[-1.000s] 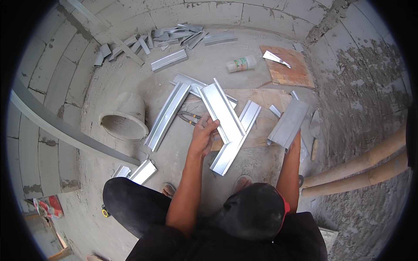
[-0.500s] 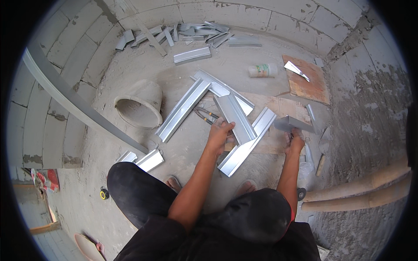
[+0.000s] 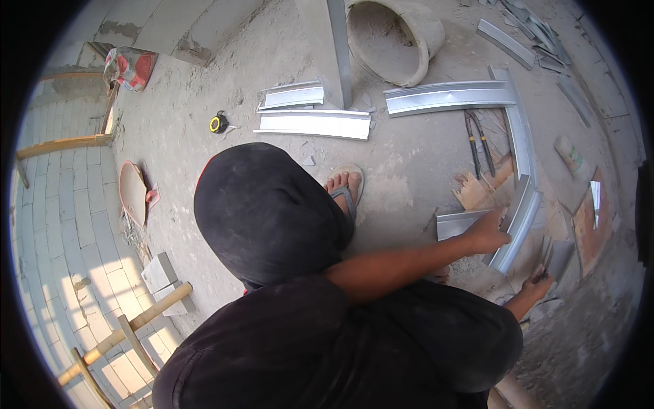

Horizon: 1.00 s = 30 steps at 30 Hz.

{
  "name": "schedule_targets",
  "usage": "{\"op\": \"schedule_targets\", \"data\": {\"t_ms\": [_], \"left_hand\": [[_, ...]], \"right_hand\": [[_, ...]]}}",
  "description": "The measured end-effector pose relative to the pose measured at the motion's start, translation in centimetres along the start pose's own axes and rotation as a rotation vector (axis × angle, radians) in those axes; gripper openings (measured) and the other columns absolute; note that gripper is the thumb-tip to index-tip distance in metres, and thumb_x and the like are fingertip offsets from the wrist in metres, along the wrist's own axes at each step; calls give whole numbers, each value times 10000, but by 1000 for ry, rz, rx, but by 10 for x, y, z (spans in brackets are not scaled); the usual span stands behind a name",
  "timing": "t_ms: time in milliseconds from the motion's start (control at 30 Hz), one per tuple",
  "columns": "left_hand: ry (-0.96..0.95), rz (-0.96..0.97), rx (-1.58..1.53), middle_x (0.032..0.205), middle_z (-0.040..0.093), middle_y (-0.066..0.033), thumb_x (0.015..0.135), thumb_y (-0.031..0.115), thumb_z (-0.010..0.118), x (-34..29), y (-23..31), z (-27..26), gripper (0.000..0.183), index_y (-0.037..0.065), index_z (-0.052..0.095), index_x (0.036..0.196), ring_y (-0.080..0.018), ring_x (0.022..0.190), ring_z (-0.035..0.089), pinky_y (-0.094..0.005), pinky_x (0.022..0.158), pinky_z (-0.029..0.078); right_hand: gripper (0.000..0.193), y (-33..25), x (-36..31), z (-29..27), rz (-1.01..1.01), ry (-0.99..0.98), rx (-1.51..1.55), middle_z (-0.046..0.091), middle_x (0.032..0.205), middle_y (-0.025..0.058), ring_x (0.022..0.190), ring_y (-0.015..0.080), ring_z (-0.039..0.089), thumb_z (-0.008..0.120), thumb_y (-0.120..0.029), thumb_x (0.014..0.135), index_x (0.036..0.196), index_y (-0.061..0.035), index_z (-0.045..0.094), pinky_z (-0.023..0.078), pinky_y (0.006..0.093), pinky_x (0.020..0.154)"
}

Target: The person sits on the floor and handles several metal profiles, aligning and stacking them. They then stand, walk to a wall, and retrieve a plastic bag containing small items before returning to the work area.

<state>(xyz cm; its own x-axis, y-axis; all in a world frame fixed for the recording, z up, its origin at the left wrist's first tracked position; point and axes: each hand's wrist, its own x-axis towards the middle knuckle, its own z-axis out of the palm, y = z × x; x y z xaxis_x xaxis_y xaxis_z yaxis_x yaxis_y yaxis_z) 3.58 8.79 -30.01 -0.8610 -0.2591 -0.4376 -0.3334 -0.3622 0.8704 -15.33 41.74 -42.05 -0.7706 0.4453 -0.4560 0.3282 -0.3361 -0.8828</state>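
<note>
My left hand [image 3: 489, 233] is closed round the edge of a shiny metal channel piece [image 3: 519, 221], which stands tilted in its grip. Close by on the right, my right hand [image 3: 535, 286] is closed at the lower end of a short grey metal piece [image 3: 561, 260]; its fingertips are partly hidden. Another channel piece [image 3: 458, 223] lies on the floor behind my left wrist. Farther off, a long channel [image 3: 449, 97] meets a second one [image 3: 521, 136] at a corner. Cutting pliers with black and yellow handles [image 3: 481, 144] lie beside them.
Two channel offcuts [image 3: 312, 124] lie left of a leaning metal post [image 3: 334, 54]. A dusty bucket [image 3: 430, 41] rests on its side. A tape measure [image 3: 218, 123], a pan [image 3: 132, 194], a bottle [image 3: 571, 155] and a wooden board [image 3: 586, 225] lie around me.
My view has swung to the left, so the channels and both hands now appear farther right and turned. Each hand still holds its metal piece.
</note>
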Motion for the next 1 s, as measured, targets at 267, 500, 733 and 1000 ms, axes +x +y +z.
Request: {"op": "schedule_targets", "data": {"t_ms": [267, 500, 733, 1000], "left_hand": [[-88, -50, 80, 1381, 586, -315, 828, 142, 743, 14, 7, -5, 782, -99, 425, 1500, -381, 1320, 579, -411, 1111, 447], [245, 63, -85, 1334, 609, -256, 851, 90, 723, 70, 4, -23, 776, -96, 384, 1523, -366, 1244, 613, -413, 1081, 461], [224, 110, -240, 1372, 613, -253, 894, 172, 705, 151, 109, -45, 738, -79, 387, 1511, -369, 1237, 627, -417, 1036, 504], [-818, -182, 1410, 1089, 753, -207, 910, 434, 720, 103, 161, -158, 525, -9, 732, 1190, -367, 1057, 735, -463, 882, 599]], "right_hand": [[416, 31, 95, -130, -393, -138, -598, 740, 1142, 239, 1049, 276, 749, 688, -250, 1041, 1237, 110, 618, 584, 342, 919], [537, -10, 42, -54, -506, -220, -901, 568, 1394, 292, 1277, 351, 625, 627, -150, 1031, 1420, 177, 452, 570, 388, 1080], [580, -33, 45, -13, -98, -213, -314, 512, 1453, 311, 1331, 360, 581, 601, -76, 1046, 1513, 153, 343, 557, 396, 1105], [545, -63, -30, 27, -84, 3, -248, 593, 1394, 284, 1240, 379, 651, 593, -181, 1050, 1500, 87, 443, 586, 409, 1048]]}}
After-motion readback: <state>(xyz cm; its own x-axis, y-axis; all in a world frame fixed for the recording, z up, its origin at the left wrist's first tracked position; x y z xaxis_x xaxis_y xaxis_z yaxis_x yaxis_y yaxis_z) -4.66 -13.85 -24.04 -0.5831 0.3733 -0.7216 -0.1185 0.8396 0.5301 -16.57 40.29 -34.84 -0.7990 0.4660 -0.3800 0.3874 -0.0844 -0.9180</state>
